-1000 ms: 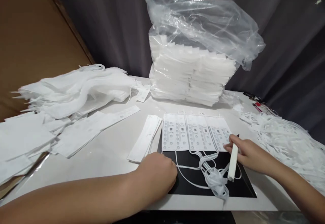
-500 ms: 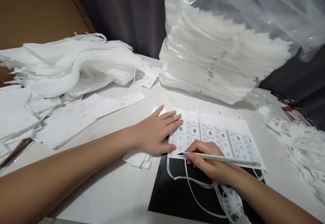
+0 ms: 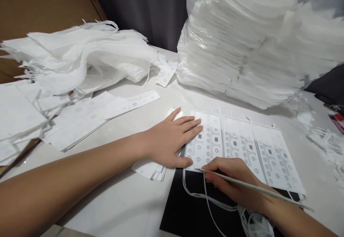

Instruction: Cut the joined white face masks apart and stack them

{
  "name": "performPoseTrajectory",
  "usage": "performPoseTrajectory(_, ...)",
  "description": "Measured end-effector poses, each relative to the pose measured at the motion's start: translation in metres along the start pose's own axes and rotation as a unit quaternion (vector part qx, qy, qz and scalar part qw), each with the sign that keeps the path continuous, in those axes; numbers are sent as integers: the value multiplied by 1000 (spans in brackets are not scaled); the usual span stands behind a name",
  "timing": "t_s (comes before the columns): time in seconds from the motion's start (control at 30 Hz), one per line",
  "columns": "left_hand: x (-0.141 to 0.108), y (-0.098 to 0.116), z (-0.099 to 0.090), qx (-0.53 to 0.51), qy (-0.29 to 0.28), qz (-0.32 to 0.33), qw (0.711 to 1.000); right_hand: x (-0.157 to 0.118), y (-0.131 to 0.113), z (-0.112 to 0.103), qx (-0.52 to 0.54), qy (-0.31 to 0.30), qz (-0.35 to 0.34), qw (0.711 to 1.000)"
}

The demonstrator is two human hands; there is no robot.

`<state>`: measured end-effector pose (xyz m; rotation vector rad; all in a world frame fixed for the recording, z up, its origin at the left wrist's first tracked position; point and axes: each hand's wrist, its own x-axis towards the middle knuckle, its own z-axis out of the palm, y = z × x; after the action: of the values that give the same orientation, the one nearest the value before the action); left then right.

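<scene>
My left hand [image 3: 174, 140] lies flat with its fingers spread over the left end of a white printed sheet [image 3: 233, 144]. The sheet has rows of grey circles and small dark squares, and rests partly on a black board [image 3: 185, 201]. My right hand [image 3: 231, 179] pinches a thin, pale pen-like tool [image 3: 249, 185], its dark tip touching the sheet's lower edge near my left thumb. White cords [image 3: 212, 199] hang from that edge across the board. Small white pieces [image 3: 150, 169] lie beneath my left wrist.
A tall plastic-wrapped stack of white sheets [image 3: 242, 47] stands at the back right. Loose white fabric [image 3: 80, 58] is heaped at the back left, with printed strips [image 3: 88, 117] before it. Tangled white cords [image 3: 325, 140] lie at the far right.
The view has shifted, so the stack appears larger and nearer. My right hand now holds the tool at a steeper slant, its tip still by my left thumb. My left hand stays flat.
</scene>
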<state>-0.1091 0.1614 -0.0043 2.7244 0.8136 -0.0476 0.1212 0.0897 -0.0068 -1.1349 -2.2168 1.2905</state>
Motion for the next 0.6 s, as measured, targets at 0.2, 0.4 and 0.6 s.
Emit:
performPoseTrajectory(0.2, 1, 1, -1, -3, 2, 5, 1000, -2, -1, 1, -6, 11, -22, 1000)
performPoseTrajectory(0.4, 0, 0, -2, 11, -8, 6, 1000, -2, -4, 3, -24, 24, 20, 999)
performPoseTrajectory(0.6, 0, 1, -4, 11, -10, 5, 1000, -2, -6, 5, -22, 32, 26, 999)
